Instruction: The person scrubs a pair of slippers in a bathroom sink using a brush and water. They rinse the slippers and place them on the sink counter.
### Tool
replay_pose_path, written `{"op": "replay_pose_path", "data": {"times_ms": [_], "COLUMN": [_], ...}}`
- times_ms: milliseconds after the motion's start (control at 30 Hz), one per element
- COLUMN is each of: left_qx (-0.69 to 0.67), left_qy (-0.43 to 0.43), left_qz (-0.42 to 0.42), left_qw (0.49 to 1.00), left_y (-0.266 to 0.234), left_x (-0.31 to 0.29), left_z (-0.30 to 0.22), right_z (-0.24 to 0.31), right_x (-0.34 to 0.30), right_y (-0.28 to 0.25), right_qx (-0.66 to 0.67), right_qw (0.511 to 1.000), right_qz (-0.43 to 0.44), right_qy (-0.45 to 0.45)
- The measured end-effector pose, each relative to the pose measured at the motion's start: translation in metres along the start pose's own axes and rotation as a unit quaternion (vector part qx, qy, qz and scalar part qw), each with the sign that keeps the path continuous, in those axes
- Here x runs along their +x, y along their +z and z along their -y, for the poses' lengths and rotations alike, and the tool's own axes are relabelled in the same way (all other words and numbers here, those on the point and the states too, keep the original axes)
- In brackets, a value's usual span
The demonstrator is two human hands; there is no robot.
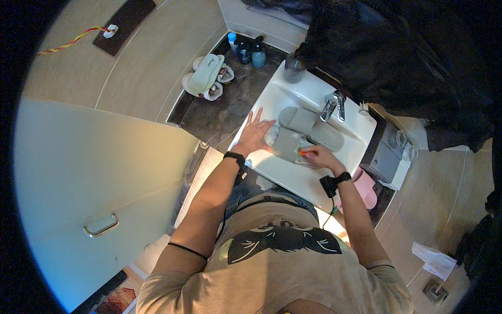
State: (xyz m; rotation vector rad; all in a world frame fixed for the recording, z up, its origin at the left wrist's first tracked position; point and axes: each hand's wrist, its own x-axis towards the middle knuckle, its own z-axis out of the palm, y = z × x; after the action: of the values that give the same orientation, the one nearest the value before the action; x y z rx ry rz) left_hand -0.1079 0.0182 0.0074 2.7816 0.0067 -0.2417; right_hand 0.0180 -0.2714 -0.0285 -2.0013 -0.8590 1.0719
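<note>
1. The left hand (253, 137) is spread, fingers apart, at the left end of the near slipper (287, 144); whether it bears down is hard to tell. A firm palm there would best stop sliding.
2. The near slipper lies grey and strapped in the white sink (298, 183), between the two hands, which stand apart. Keeping it flat should give the rubbing a steady base.
3. The small orange tool (302, 152) meets its right end; its working face is hidden. Short strokes along the textured sole probably suit best.
4. The right hand (320, 157) pinches that tool; a loose wrist should help.
5. The far slipper (328, 137) rests just beyond, below the tap (333, 106); avoid knocking it.
</note>
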Motion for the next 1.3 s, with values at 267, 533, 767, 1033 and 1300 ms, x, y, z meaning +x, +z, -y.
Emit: {"op": "replay_pose_path", "data": {"times_ms": [267, 533, 767, 1033, 1300], "left_qx": [-0.007, -0.034, -0.023, -0.008, -0.019], "left_qy": [0.004, 0.009, 0.006, 0.005, 0.003], "left_qz": [-0.02, -0.026, -0.015, -0.006, -0.012], "left_qw": [1.0, 0.999, 1.0, 1.0, 1.0], "left_y": [0.002, 0.003, 0.004, -0.001, 0.001], "left_x": [0.001, 0.001, 0.001, -0.001, -0.002], "left_z": [-0.001, -0.001, 0.002, -0.002, 0.001], "right_z": [0.019, 0.011, 0.007, 0.019, 0.006], "right_x": [0.011, -0.013, -0.016, -0.01, -0.026], "right_y": [0.029, -0.011, -0.001, 0.003, -0.014], "right_qx": [-0.094, -0.137, -0.098, -0.156, -0.125], "right_qw": [0.992, 0.99, 0.991, 0.982, 0.981], "right_qz": [-0.077, -0.038, -0.078, -0.107, -0.141], "right_qy": [-0.016, -0.003, -0.036, -0.001, 0.053]}}
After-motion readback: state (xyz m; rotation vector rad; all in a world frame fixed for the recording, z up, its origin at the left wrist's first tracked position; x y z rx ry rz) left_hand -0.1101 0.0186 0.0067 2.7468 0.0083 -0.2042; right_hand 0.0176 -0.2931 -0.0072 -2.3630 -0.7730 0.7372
